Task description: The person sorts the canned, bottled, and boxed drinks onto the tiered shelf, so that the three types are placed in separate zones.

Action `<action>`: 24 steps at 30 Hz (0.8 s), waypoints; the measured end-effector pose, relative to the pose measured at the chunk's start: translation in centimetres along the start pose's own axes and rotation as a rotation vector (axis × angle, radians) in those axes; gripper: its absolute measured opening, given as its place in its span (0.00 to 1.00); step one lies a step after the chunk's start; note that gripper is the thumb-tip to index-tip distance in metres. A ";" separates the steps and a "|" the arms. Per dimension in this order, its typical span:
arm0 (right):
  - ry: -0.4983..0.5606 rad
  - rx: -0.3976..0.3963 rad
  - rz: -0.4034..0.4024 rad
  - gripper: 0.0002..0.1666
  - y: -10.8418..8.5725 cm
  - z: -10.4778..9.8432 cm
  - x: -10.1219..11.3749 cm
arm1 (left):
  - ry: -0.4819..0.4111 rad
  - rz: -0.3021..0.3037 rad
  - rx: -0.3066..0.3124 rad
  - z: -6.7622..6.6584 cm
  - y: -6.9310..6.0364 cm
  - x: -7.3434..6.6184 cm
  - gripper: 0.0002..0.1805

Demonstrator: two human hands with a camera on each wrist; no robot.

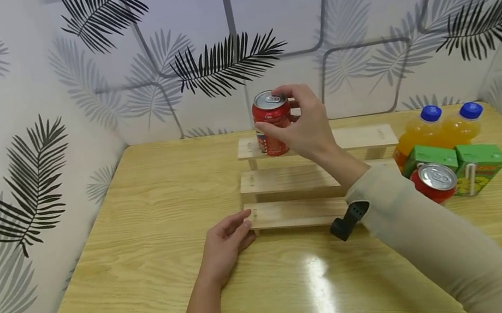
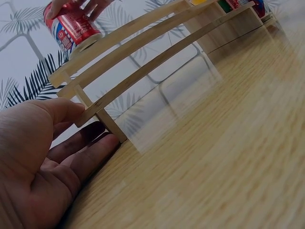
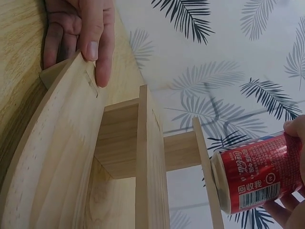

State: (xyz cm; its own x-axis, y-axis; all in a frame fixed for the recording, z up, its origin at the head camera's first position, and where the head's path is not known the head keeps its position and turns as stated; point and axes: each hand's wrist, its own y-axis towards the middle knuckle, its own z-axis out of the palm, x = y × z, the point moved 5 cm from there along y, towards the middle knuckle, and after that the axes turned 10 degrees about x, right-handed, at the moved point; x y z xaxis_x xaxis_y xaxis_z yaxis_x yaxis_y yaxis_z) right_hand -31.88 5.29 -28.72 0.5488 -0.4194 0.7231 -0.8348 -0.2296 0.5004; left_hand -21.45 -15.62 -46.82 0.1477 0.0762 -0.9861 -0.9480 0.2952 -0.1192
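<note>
My right hand [image 1: 309, 125] holds a red cola can [image 1: 271, 130] upright between thumb and fingers at the left end of the top tier of a three-tier wooden rack [image 1: 297, 212]. In the right wrist view the base of the can [image 3: 259, 171] meets the top board's edge; whether its full weight rests there I cannot tell. My left hand [image 1: 226, 246] touches the left end of the lowest tier. In the left wrist view its thumb and fingers [image 2: 97, 152] lie around that board's end and leg.
Right of the rack stand two orange drink bottles [image 1: 460, 128] with blue caps, two green cartons [image 1: 480, 157] and another red can [image 1: 436, 181]. The wooden table [image 1: 145, 240] meets a leaf-patterned wall [image 1: 214, 113] behind the rack.
</note>
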 end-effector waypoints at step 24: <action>0.020 0.122 0.108 0.46 -0.6 0.2 0.3 | 0.012 -0.018 -0.004 0.2 0.0 -0.1 0.18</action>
State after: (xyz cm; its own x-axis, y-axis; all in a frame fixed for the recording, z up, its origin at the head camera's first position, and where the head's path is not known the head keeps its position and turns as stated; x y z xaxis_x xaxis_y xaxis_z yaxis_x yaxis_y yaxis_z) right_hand -31.21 5.15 -28.87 0.4550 -0.4299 0.7798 -0.8876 -0.2893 0.3584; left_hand -21.42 -15.48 -46.66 0.1616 0.0599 -0.9850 -0.9463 0.2926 -0.1375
